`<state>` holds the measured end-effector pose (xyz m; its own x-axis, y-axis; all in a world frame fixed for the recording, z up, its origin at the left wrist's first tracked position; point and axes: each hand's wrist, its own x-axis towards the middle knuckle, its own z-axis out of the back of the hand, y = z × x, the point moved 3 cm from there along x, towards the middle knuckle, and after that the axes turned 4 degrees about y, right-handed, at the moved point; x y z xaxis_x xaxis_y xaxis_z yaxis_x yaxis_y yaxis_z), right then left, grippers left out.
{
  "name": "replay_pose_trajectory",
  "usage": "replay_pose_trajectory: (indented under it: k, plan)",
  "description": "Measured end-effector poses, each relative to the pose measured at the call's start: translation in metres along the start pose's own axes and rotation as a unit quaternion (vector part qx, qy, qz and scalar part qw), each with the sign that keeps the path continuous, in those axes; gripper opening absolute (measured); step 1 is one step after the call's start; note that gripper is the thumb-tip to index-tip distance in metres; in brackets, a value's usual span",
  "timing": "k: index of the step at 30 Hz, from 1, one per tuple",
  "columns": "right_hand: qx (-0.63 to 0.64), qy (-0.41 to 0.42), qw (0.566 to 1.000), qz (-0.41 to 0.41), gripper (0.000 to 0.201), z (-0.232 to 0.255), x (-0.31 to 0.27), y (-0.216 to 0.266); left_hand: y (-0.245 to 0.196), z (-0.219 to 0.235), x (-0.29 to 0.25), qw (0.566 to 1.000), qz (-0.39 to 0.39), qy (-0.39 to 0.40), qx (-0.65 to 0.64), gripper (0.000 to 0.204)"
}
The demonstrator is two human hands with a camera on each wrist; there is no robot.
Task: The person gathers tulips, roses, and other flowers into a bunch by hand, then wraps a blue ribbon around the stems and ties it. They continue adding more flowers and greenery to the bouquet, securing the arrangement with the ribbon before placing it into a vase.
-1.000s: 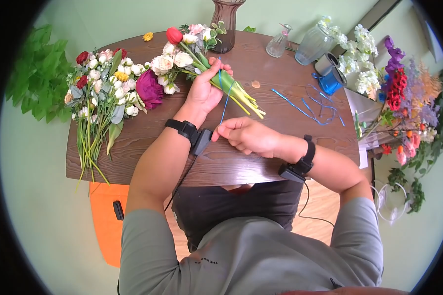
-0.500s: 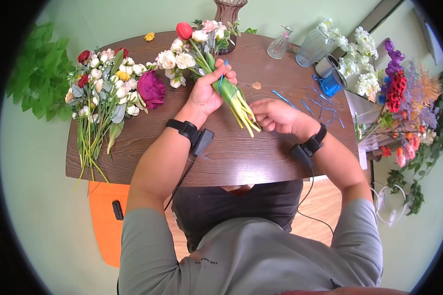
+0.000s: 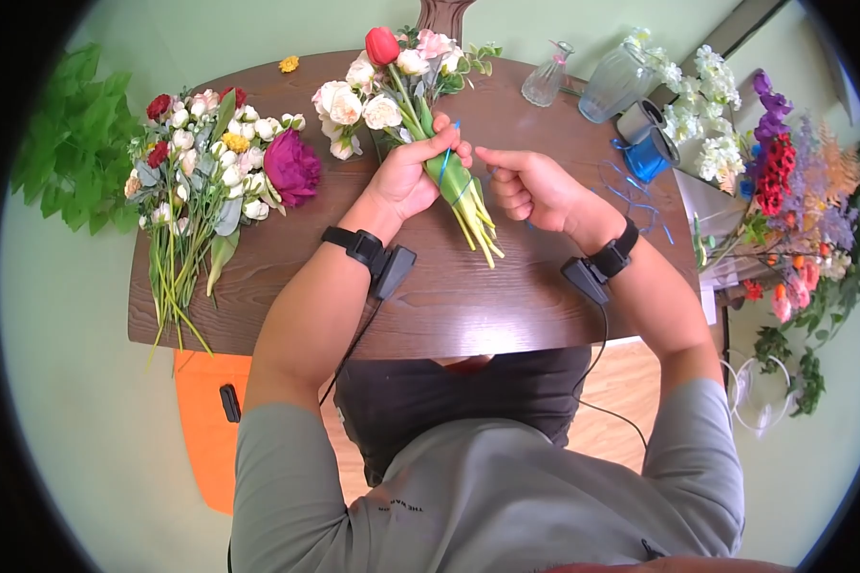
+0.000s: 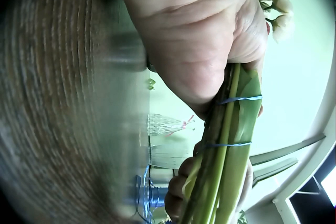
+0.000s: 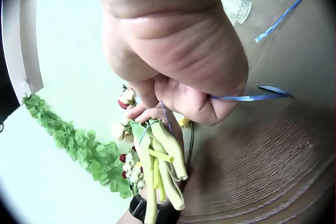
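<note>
- Clearly, the left hand (image 3: 413,180) is wrapped around the stems of the bouquet (image 3: 382,112), below the blossoms, perhaps because there the bundle is narrow and the petals are not crushed.
- The bouquet is above the middle of the table (image 3: 430,306), flowers toward the far edge, stem ends toward the near edge, which leaves the stems within reach of the right hand (image 3: 542,191).
- Blue ribbon (image 4: 241,99) crosses the stems at two places in the left wrist view; I suppose it serves for binding them together.
- The right hand has curled fingers and pinches this ribbon beside the stems, and a loose tail comes out behind; such a grip seems good for giving tension.
- Near the right edge stands the blue spool (image 3: 647,158), probably for easy reach.
- Other flowers (image 3: 229,158) lie along the left edge, apart from the work, maybe as a stock.
</note>
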<state>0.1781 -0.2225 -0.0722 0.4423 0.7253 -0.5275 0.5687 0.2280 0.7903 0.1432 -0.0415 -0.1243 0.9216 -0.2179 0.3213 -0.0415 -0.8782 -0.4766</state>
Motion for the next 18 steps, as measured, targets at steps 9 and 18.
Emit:
replay_pose_trajectory:
  k: [9,18]
  plan:
    - [0.018,-0.097,0.987,0.125,0.026,-0.0093,-0.0005,0.0017,0.0048,0.0037,0.0018,0.996,0.034,-0.052,0.064,0.018]
    - [-0.086,-0.087,0.982,0.147,0.018,-0.0069,-0.0024,-0.0013,0.0078,0.0102,0.0016,0.991,0.041,-0.108,0.064,0.018]
